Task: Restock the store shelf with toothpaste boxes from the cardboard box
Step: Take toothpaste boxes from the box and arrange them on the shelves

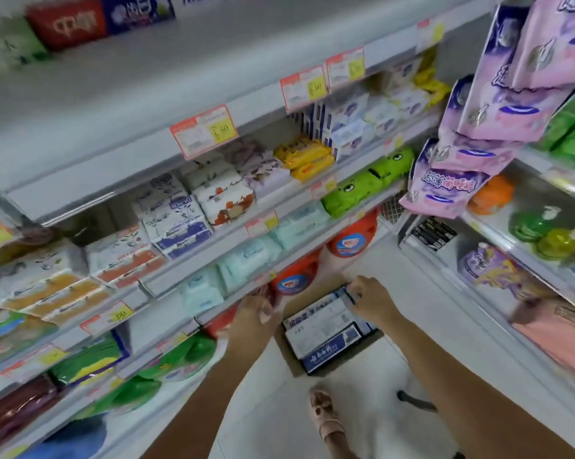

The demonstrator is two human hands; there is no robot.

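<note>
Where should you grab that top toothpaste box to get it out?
Probably by its far short end, coming from above: the toothpaste box lies flat among others in the cardboard box, so only its top and ends look reachable. The right hand grips there.

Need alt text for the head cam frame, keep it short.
Seen from above, a person's right hand grips the far end of the toothpaste boxes packed in an open cardboard box on the floor, left hand at its left edge. Stocked store shelves rise on both sides.
</note>
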